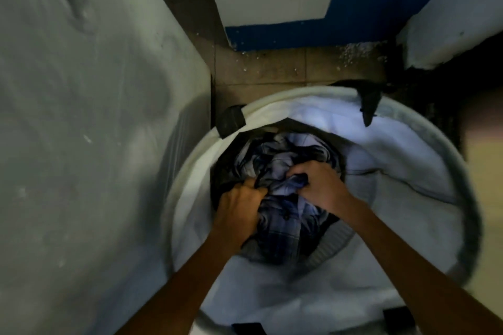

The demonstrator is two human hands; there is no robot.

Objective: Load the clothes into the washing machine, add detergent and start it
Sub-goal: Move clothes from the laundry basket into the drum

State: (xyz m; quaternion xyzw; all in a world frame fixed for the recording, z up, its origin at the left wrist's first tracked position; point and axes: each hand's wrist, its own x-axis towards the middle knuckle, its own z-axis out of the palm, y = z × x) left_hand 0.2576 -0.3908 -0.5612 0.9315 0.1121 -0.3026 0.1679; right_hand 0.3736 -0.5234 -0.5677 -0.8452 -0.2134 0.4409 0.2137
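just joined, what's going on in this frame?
A person is reaching with both arms into a round white fabric hamper that stands on a tiled floor. The left hand and the right hand each grip the bundle of blue plaid clothes at the bottom. The clothes are still inside the hamper, so loading has not happened yet. No detergent is in view, and I can't tell what the pale panel on the left is.
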